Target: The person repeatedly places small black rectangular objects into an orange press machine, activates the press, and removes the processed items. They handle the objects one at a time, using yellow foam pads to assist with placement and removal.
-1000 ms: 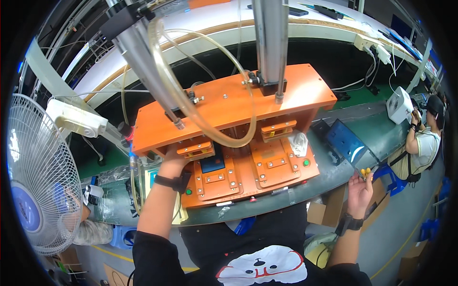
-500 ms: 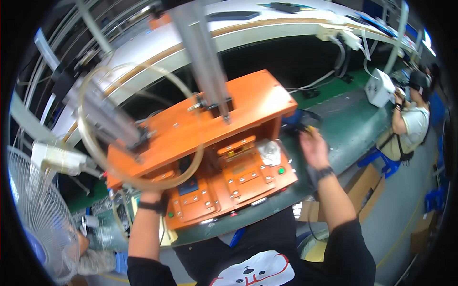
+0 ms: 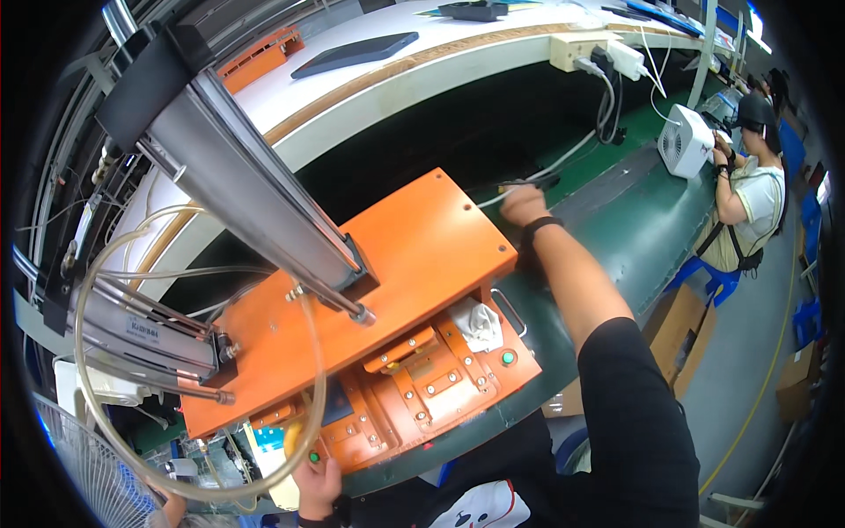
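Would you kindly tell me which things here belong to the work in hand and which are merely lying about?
Seemingly in use:
orange metal press
round green button beside the left hand
dark rectangular panel on the press

Apparently lying about:
crumpled white wad
flat, dark rectangular slab
open brown cardboard box

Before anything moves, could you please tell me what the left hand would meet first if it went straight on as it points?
Probably the small round green button at the orange boxy press's front-left corner; depth is unclear, so the left hand may already touch it.
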Demonstrator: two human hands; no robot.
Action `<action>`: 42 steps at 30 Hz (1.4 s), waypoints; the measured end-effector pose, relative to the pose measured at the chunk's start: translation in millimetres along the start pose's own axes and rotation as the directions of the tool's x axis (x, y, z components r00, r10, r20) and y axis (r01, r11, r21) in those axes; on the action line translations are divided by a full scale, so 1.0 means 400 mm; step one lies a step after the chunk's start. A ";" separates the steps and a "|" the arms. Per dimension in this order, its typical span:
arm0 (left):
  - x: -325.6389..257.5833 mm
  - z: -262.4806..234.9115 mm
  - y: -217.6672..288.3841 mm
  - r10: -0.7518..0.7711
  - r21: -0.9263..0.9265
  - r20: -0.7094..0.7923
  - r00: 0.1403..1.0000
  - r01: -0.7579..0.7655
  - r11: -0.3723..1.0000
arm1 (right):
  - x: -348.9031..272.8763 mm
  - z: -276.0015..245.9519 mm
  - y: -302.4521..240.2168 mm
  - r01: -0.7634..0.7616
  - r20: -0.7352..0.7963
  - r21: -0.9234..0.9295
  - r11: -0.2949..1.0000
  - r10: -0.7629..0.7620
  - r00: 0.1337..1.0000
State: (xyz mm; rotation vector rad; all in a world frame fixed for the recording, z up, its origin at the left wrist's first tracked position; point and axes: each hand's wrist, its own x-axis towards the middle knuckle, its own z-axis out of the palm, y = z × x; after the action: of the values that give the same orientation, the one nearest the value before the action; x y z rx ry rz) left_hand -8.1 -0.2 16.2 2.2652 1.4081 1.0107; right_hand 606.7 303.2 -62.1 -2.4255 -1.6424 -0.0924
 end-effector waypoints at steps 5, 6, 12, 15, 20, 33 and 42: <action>-0.033 0.076 -0.059 -0.070 -0.055 -0.167 0.983 0.061 0.997 | -0.004 -0.004 0.200 -0.146 -0.100 -0.441 0.886 0.113 0.989; -0.040 0.082 -0.050 -0.094 -0.102 -0.206 0.974 0.074 0.992 | -0.010 -0.008 0.197 -0.130 -0.089 -0.402 0.906 0.103 0.991; -0.070 0.074 -0.082 -0.133 -0.173 -0.215 0.968 0.096 0.980 | 0.016 -0.012 0.143 0.146 -0.084 -0.297 0.944 -0.178 0.980; -0.073 0.079 -0.117 -0.054 -0.097 -0.209 0.976 0.034 0.995 | -0.052 -0.079 0.129 0.363 -0.154 -0.110 0.925 -0.376 0.914; -0.026 0.077 -0.069 -0.008 -0.052 -0.230 0.973 -0.004 0.999 | -0.342 -0.338 0.093 0.519 -0.132 0.173 0.837 -0.502 0.855; 0.006 0.057 -0.008 -0.026 -0.124 -0.309 0.951 -0.014 0.992 | -1.068 -0.758 -0.141 0.639 -0.243 0.662 0.391 -0.695 0.677; 0.005 0.033 -0.032 -0.040 -0.185 -0.354 0.934 -0.028 0.982 | -1.020 -0.631 -0.538 0.843 -0.233 0.536 -0.041 -0.967 0.101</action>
State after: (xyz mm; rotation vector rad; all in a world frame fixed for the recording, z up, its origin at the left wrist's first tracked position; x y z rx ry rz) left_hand -7.0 9.2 0.4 2.0093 1.3788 1.5455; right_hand 270.8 -44.0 145.1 -0.4602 -2.6062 0.4355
